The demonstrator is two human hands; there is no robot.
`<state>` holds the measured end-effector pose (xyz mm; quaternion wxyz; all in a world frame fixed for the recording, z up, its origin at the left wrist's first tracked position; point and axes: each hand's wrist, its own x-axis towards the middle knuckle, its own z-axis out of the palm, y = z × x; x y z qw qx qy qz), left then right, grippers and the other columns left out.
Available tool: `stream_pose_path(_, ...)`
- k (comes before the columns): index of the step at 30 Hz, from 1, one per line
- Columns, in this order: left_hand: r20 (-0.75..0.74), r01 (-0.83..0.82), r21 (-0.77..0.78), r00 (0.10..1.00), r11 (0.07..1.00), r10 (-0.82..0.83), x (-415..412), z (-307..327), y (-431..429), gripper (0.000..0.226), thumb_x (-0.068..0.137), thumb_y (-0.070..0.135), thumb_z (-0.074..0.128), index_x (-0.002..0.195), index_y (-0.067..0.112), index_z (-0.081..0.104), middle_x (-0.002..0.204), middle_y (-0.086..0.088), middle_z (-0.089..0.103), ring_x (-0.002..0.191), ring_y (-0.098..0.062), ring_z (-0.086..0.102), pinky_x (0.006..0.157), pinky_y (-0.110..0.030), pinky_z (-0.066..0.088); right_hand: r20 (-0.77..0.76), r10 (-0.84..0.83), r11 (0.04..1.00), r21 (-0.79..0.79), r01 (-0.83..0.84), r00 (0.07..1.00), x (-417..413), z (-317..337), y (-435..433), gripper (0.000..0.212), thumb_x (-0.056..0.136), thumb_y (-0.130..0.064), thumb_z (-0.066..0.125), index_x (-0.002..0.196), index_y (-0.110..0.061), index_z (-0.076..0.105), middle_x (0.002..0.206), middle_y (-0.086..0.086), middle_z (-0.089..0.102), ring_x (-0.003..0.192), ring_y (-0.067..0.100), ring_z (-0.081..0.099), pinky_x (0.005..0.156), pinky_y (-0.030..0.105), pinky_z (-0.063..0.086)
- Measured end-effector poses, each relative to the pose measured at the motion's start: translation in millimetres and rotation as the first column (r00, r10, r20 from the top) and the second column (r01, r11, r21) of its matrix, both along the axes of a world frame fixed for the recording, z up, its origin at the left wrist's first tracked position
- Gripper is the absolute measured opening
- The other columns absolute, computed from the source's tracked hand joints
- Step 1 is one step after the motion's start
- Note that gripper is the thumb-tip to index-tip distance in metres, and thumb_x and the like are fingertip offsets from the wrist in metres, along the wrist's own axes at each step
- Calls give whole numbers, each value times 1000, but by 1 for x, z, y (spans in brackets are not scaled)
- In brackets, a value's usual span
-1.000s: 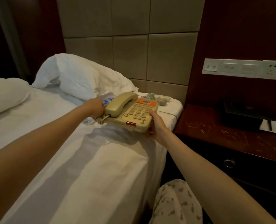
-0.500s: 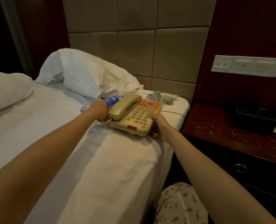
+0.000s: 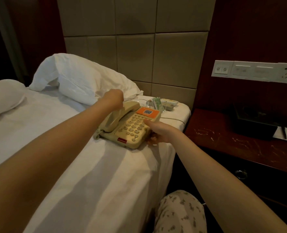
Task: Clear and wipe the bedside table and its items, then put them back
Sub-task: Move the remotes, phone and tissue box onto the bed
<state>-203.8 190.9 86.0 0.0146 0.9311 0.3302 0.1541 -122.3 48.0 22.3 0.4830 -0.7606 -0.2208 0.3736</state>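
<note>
White rumpled bed sheet [image 3: 105, 174] w/ boxy beige phone [image 3: 131, 126]: right hand [image 3: 159, 132] grips its edge, left hand [image 3: 113, 100] fingers unclear.

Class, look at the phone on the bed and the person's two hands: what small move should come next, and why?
Probably let go of the telephone. It already lies flat on the bed sheet, the right hand gripping its right edge and the left hand at the handset's top. The bedside table still holds a dark box to clear next.
</note>
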Motion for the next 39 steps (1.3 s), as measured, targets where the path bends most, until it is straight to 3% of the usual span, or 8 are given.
stream_pose_path(2, 36, 61, 2, 998, 998, -61, 15, 4, -16, 31, 92, 5, 51, 122, 4, 59, 124, -14, 58, 112, -29, 55, 92, -31, 45, 149, -14, 1000, -8, 16, 989, 9, 6, -7, 53, 98, -41, 42, 139, -9, 34, 130, 12, 46, 95, 25, 55, 83, 33, 51)
stream_pose_path(8, 33, 248, -14, 968, 969, -248, 64, -2, -70, 41, 90, 0, 50, 129, 12, 57, 128, -12, 57, 109, -26, 58, 81, -28, 47, 339, -95, 995, -4, 102, 936, 51, 21, -51, 39, 95, -22, 48, 129, -3, 48, 122, 6, 47, 97, 25, 56, 72, 32, 52)
stream_pose_path(12, 27, 372, -47, 928, 927, -371, 104, -6, -103, 38, 90, 8, 51, 127, 16, 58, 130, -10, 57, 115, -27, 55, 93, -32, 45, 454, -195, 974, -18, 227, 870, 82, 27, -95, 31, 92, -18, 48, 121, -6, 55, 118, 14, 54, 102, 26, 57, 77, 35, 52)
stream_pose_path(15, 13, 456, -72, 890, 887, -456, 133, -8, -132, 38, 90, 12, 53, 127, 17, 57, 129, -9, 58, 114, -27, 55, 93, -33, 47, 498, -262, 947, -30, 319, 827, 105, 28, -129, 40, 93, -17, 50, 132, -10, 47, 127, 12, 53, 111, 27, 55, 90, 39, 50)
stream_pose_path(23, -25, 611, -122, 786, 782, -618, 205, -13, -196, 42, 92, 24, 54, 133, 17, 48, 131, -7, 54, 118, -25, 53, 93, -34, 46, 580, -257, 925, -84, 371, 773, 174, 27, -214, 47, 91, -17, 56, 136, -15, 41, 142, 11, 36, 113, 21, 45, 87, 32, 40)
stream_pose_path(26, -43, 633, -187, 759, 751, -650, 229, -16, -211, 49, 92, 26, 54, 139, 17, 41, 136, -8, 49, 119, -25, 51, 90, -32, 46, 596, -252, 900, -145, 411, 762, 203, 26, -244, 52, 87, -22, 63, 135, -21, 42, 149, 11, 25, 135, 33, 28, 107, 46, 33)
stream_pose_path(28, -79, 636, -203, 748, 745, -659, 243, -22, -217, 54, 92, 26, 55, 142, 18, 36, 139, -9, 44, 121, -27, 50, 90, -32, 45, 607, -248, 877, -191, 441, 755, 220, 22, -262, 59, 85, -24, 66, 137, -25, 38, 149, 12, 20, 135, 38, 23, 108, 50, 31)
stream_pose_path(39, -223, 619, -277, 703, 735, -676, 329, -45, -254, 81, 84, 35, 64, 147, 34, 14, 146, -13, 19, 127, -35, 37, 100, -44, 44, 655, -21, 788, -454, 416, 755, 297, 7, -270, 96, 77, -28, 75, 148, -35, 11, 155, 14, -5, 142, 38, -3, 112, 53, 14)
